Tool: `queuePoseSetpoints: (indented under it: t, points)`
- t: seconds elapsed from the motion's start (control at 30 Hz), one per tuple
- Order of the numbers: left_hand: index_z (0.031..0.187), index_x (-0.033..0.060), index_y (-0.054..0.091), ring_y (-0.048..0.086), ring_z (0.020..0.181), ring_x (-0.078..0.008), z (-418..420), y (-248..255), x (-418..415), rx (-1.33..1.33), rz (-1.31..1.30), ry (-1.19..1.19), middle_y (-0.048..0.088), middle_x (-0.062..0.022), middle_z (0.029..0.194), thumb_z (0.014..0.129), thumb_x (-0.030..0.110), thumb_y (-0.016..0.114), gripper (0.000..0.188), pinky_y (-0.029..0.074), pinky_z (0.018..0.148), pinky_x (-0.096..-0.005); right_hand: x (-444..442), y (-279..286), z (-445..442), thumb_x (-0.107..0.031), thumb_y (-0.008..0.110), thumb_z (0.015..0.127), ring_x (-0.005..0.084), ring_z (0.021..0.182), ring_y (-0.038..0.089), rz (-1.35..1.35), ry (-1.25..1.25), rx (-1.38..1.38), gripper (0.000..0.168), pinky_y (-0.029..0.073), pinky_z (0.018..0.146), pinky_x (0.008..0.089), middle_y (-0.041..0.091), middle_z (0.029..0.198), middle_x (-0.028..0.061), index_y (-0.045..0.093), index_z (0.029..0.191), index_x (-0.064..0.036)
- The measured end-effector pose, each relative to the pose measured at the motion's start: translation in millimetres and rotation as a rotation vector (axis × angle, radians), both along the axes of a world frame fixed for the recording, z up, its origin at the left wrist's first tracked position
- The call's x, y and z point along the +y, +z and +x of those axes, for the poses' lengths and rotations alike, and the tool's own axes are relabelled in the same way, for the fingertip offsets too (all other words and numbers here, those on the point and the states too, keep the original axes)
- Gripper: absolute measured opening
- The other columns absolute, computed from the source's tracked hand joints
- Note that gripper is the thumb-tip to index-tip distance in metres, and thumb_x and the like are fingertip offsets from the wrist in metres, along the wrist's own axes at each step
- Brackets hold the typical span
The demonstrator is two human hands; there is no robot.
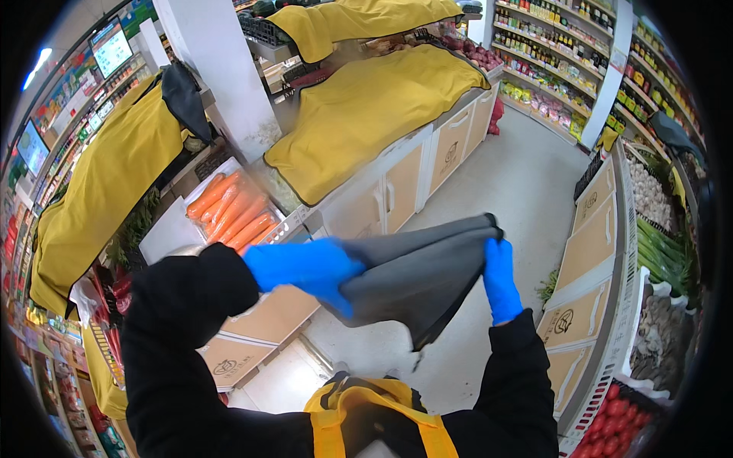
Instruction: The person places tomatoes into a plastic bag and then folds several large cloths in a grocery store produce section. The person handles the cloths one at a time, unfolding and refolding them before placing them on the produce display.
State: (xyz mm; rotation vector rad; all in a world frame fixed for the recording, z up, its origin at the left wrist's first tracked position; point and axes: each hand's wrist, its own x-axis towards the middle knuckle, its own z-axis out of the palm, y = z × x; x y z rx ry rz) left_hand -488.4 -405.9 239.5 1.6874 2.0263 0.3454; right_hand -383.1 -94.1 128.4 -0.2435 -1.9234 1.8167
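Between my two blue-gloved hands a dark grey cloth (pixel 409 275) with a black edge hangs partly folded over the aisle. My left hand (pixel 312 272) grips its left end, and some of those fingers are hidden by the fabric. At the upper right corner, my right hand (pixel 499 277) pinches the cloth near its dark rim. Packed carrots (pixel 232 209) lie on the stand just beyond my left forearm. A yellow cloth (pixel 378 109) covers the produce counter ahead, and another yellow cloth (pixel 109 189) drapes over the stand at the left.
A white pillar (pixel 220 74) rises between the left stands. Along the right runs a cabinet counter (pixel 590 240) bearing garlic (pixel 650 192), green stalks (pixel 664 255), mushrooms (pixel 658 338) and tomatoes (pixel 615 421). Shelves of bottles (pixel 552 34) stand at the back; grey floor (pixel 487 172) shows between counters.
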Motion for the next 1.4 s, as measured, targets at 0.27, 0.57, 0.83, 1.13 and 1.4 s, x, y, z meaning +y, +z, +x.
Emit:
queuePoseSetpoints:
  t: [0.27, 0.57, 0.83, 1.13, 1.4]
  points:
    - [0.095, 0.0013, 0.062, 0.054, 0.095, -0.0366, 15, -133, -9, 0.138, -0.114, -0.454, 0.058, -0.0198, 0.099, 0.069, 0.034, 0.071, 0.043, 0.043, 0.084, -0.0414, -69, -9, -27, -0.011, 0.065, 0.077, 0.0108, 0.076, 0.056, 0.432, 0.204, 0.004, 0.028, 0.047, 0.07, 0.028, 0.065, 0.082, 0.0091, 0.061, 0.099, 0.005]
    - [0.083, 0.0, 0.061, 0.057, 0.08, -0.0331, 41, -67, 19, 0.193, 0.083, -0.562, 0.061, -0.0151, 0.08, 0.067, 0.032, 0.072, 0.038, 0.043, 0.077, -0.0389, -5, -20, 27, -0.015, 0.06, 0.08, 0.0105, 0.074, 0.053, 0.378, 0.071, -0.138, 0.027, 0.046, 0.067, 0.0288, 0.063, 0.079, 0.0073, 0.06, 0.096, 0.008]
    - [0.073, 0.0118, 0.063, 0.056, 0.063, -0.0286, -33, -63, 10, 0.506, 0.114, -0.208, 0.057, -0.0114, 0.062, 0.068, 0.025, 0.062, 0.014, 0.037, 0.072, -0.0375, 19, -47, 52, -0.023, 0.053, 0.09, 0.0084, 0.071, 0.05, 0.088, -0.062, -0.148, 0.03, 0.044, 0.064, 0.0264, 0.06, 0.075, 0.0025, 0.06, 0.092, 0.005]
    - [0.077, 0.0134, 0.063, 0.057, 0.08, -0.0249, -113, 34, -26, 0.962, 0.06, 0.174, 0.061, -0.0061, 0.075, 0.067, 0.019, 0.063, 0.012, 0.035, 0.088, -0.0431, -26, 32, -44, -0.021, 0.056, 0.088, 0.0096, 0.073, 0.054, 0.223, -0.103, 0.006, 0.028, 0.045, 0.064, 0.0279, 0.063, 0.077, 0.0068, 0.061, 0.094, 0.006]
    - [0.081, 0.0095, 0.06, 0.054, 0.088, -0.0226, -117, 121, -284, 1.445, 0.127, 0.624, 0.059, -0.0046, 0.088, 0.065, 0.012, 0.062, 0.016, 0.032, 0.099, -0.0442, -282, 126, -108, -0.018, 0.076, 0.069, 0.0295, 0.077, 0.059, 0.706, 0.152, 0.795, 0.034, 0.047, 0.07, 0.0361, 0.061, 0.086, 0.012, 0.061, 0.096, -0.004]
